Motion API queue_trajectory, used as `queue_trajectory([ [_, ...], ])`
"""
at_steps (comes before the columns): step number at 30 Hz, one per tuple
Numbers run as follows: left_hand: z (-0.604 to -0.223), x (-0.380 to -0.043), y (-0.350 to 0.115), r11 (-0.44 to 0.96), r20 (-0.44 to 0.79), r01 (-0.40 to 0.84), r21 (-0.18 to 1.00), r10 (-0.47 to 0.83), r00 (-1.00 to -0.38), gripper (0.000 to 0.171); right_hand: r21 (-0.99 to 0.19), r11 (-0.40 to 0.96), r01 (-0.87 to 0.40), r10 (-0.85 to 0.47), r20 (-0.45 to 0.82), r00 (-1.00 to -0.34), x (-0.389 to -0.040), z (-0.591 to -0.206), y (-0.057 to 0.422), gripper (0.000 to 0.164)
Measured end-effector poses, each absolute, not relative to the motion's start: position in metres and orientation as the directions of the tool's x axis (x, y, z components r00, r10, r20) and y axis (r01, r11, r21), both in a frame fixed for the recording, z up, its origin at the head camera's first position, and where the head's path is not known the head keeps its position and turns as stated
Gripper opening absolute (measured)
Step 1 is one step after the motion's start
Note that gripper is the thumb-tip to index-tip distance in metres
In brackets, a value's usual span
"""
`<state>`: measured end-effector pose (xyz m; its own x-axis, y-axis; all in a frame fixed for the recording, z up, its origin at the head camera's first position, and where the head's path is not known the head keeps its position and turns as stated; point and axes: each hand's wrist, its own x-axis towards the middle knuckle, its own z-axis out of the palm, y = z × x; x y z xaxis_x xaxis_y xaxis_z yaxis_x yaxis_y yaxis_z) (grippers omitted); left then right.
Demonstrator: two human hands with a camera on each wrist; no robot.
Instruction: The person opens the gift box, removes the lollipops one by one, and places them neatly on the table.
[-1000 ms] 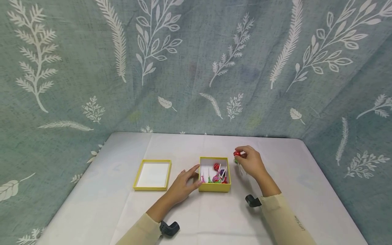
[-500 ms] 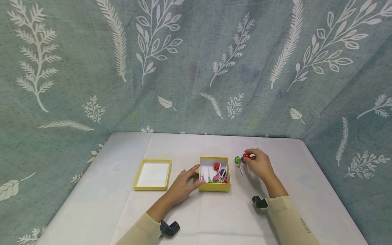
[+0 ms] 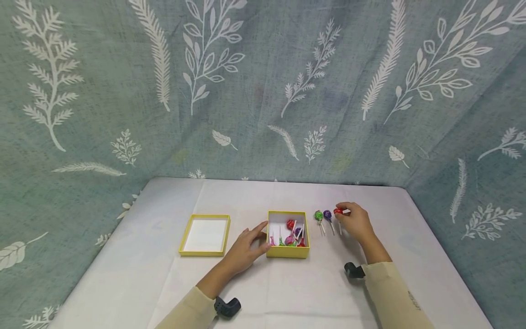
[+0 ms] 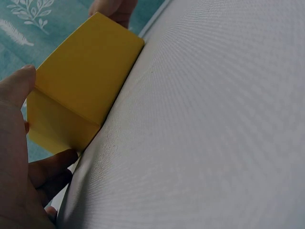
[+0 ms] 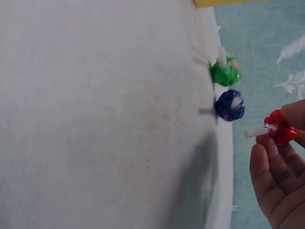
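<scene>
Pinching red lollipop (image 5: 285,134): right hand (image 3: 356,221) | spread against yellow box (image 3: 287,252), left side: left hand (image 3: 242,250)

The held lollipop (image 5: 283,135) looks glossy, the box (image 4: 90,67) matt card, the backdrop (image 3: 250,100) cloth

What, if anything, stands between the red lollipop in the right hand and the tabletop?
Nothing visible. The right hand pinches the red lollipop; its nearest neighbour, the purple lollipop, lies to its left in the head view, not underneath.
</scene>
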<state>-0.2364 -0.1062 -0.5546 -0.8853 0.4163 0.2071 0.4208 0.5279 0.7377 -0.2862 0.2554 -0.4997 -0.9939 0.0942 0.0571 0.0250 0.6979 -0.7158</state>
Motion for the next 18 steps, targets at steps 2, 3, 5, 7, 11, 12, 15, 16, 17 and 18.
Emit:
queue_trajectory([
  [2,-0.555,-0.237,-0.107,0.534,0.208,0.423,0.733,0.415,-0.886,0.069,-0.715,0.699,0.025,0.09,0.054,-0.994,-0.288,-0.502,0.257,0.033],
  [3,-0.555,-0.237,-0.107,0.539,0.206,0.422,0.729,0.414,-0.887,0.069,-0.713,0.701,0.025,0.088,0.053,-0.995,-0.289,-0.504,0.258,0.033],
  [5,-0.556,-0.236,-0.107,0.545,0.206,0.422,0.724,0.414,-0.887,0.069,-0.709,0.705,0.029,0.091,0.05,-0.995,-0.29,-0.506,0.259,0.033],
  [7,-0.557,-0.237,-0.108,0.548,0.207,0.423,0.722,0.413,-0.887,0.069,-0.707,0.707,0.03,0.092,0.051,-0.994,-0.291,-0.508,0.26,0.033],
  [11,-0.557,-0.237,-0.108,0.536,0.224,0.436,0.723,0.415,-0.882,0.069,-0.707,0.707,0.026,0.091,0.055,-0.994,-0.294,-0.51,0.261,0.032],
  [12,-0.557,-0.237,-0.108,0.536,0.225,0.436,0.723,0.415,-0.882,0.069,-0.707,0.707,0.025,0.09,0.055,-0.994,-0.295,-0.511,0.261,0.032],
  [15,-0.557,-0.237,-0.108,0.536,0.218,0.431,0.726,0.415,-0.883,0.069,-0.708,0.706,0.023,0.085,0.053,-0.995,-0.297,-0.513,0.261,0.031],
  [16,-0.557,-0.237,-0.108,0.538,0.215,0.429,0.726,0.414,-0.884,0.069,-0.707,0.707,0.026,0.086,0.05,-0.995,-0.297,-0.513,0.261,0.031],
  [17,-0.557,-0.237,-0.108,0.538,0.211,0.425,0.727,0.414,-0.885,0.069,-0.705,0.709,0.03,0.088,0.047,-0.995,-0.298,-0.514,0.262,0.031],
  [18,-0.557,-0.237,-0.108,0.54,0.206,0.422,0.728,0.414,-0.887,0.069,-0.702,0.711,0.032,0.09,0.045,-0.995,-0.299,-0.515,0.262,0.031],
])
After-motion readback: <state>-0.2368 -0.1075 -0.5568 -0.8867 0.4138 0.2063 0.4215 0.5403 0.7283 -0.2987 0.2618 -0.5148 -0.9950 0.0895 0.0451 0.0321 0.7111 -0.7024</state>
